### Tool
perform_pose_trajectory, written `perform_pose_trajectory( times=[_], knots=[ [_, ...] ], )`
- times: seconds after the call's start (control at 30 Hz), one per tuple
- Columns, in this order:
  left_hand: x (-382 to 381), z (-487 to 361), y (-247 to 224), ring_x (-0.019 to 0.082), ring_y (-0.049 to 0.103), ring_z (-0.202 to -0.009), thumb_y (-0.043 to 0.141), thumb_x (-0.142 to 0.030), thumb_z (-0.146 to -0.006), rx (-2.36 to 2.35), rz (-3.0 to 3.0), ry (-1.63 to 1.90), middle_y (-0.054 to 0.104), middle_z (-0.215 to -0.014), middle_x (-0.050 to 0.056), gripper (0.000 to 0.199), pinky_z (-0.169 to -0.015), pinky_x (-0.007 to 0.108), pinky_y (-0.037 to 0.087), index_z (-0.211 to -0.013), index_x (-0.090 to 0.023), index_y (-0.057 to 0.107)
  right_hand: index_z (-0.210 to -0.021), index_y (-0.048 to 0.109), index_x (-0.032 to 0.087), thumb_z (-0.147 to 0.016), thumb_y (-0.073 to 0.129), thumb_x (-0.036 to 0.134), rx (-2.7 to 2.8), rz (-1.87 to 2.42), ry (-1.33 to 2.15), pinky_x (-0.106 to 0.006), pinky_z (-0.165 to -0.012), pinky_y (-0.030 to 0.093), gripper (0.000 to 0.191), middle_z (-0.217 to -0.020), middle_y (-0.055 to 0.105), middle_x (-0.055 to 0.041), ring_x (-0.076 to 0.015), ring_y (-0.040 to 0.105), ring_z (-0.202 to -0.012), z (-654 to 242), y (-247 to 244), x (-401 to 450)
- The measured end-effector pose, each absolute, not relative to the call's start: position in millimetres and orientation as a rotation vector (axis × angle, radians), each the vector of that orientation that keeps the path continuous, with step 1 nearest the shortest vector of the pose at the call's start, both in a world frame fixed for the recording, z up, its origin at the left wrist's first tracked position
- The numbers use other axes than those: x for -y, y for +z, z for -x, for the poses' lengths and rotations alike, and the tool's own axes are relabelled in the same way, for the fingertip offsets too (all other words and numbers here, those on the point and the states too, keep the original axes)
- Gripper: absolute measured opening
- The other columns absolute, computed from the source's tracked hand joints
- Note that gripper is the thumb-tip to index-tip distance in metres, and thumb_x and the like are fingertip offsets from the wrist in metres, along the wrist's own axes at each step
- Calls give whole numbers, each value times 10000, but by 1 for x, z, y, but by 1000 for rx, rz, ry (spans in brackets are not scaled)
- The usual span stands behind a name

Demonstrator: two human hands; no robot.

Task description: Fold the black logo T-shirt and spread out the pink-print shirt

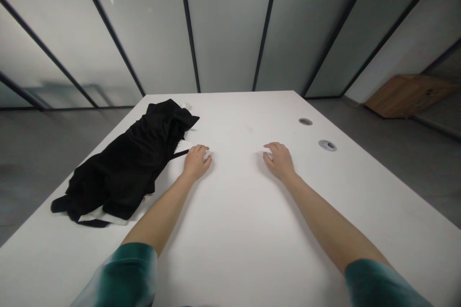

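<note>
My left hand (197,160) hovers at or rests on the white table (230,230), fingers apart and holding nothing that I can see. A thin black strap (179,154) runs from the heap of black cloth (133,158) to behind that hand; whether they touch I cannot tell. The cloth lies crumpled along the table's left side, with bits of white fabric (104,214) showing under it. Across from it, my right hand (279,159) is over the table with its fingers loosely curved and parted, nothing in them.
Two round cable grommets (327,145) are set into the table near its right edge. Frosted glass panels (230,24) with dark frames stand behind the far edge. At the right, a brown wooden panel (410,96) stands beyond the grey floor (363,139).
</note>
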State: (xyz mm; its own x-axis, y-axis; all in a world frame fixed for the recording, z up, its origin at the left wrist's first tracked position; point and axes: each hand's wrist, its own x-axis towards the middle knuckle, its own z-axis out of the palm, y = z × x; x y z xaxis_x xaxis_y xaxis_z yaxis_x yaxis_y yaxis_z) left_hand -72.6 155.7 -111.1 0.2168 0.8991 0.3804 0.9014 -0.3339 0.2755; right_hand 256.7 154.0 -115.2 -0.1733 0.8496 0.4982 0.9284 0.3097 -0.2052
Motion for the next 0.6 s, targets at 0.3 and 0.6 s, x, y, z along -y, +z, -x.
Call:
perform_pose_trajectory(
  times=[0.3, 0.6],
  knots=[
    [-152, 68, -108, 309, 306, -1462, 442, -429, -948, 1905, 2444, -362, 399, -1558, 131, 563, -1188, 451, 269, -1441, -162, 483, -1355, 565, 130, -935, 415, 392, 2193, 1780, -126, -469, -1052, 382, 517, -1423, 528, -173, -332, 446, -1306, -259, -119, -152],
    [-147, 65, -106, 353, 58, -1522, 244, -747, -907, 2014, 2535, -23, 159, -1647, 149, 885, -1215, 519, 124, -1576, -168, 240, -1541, 358, 201, -923, 281, 704, 2311, 2011, 27, -493, -1195, 183, 801, -1638, 231, -111, -344, 159, -1505, -250, -116, -147]
  ],
)
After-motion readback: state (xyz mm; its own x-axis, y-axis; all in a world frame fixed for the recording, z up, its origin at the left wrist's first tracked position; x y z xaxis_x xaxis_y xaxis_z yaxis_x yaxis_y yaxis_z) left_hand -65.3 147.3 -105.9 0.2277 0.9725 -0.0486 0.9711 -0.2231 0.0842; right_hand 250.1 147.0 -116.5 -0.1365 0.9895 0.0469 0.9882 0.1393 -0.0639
